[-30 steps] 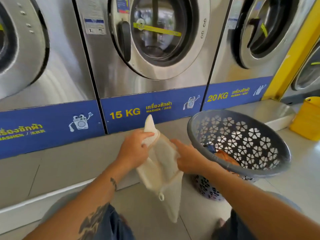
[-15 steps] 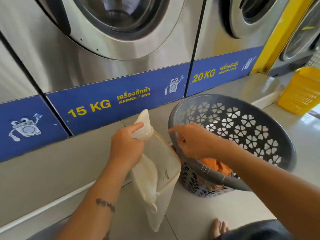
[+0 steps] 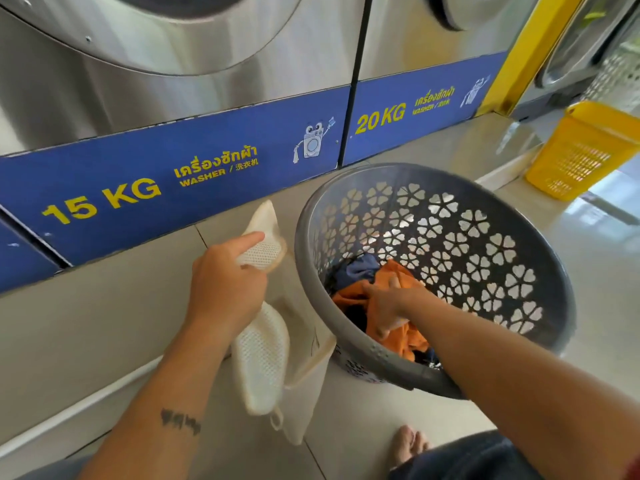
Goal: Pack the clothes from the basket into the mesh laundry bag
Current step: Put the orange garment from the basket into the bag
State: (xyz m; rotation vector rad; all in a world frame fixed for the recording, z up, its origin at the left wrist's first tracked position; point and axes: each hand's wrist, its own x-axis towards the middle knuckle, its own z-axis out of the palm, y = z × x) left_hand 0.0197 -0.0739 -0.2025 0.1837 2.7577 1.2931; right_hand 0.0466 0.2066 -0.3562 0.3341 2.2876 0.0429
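Note:
A cream mesh laundry bag [image 3: 263, 358] hangs in front of me, and my left hand [image 3: 225, 285] grips it near its upper edge. To its right stands a grey plastic basket [image 3: 485, 258] with flower-shaped holes, tilted toward me. Inside lie an orange garment [image 3: 398, 271] and a dark blue garment [image 3: 360, 270]. My right hand [image 3: 388, 306] is down inside the basket, fingers closed on the orange garment.
Steel washers with blue 15 KG [image 3: 104, 199] and 20 KG [image 3: 381, 117] panels stand on a tiled step [image 3: 86, 323] just behind. A yellow basket [image 3: 581, 150] sits at the far right. My bare foot [image 3: 408, 445] rests on the floor below the grey basket.
My right hand left the bag's edge and went down into the basket, closing on the orange garment. My view tipped lower and closer. The left hand kept its hold on the bag.

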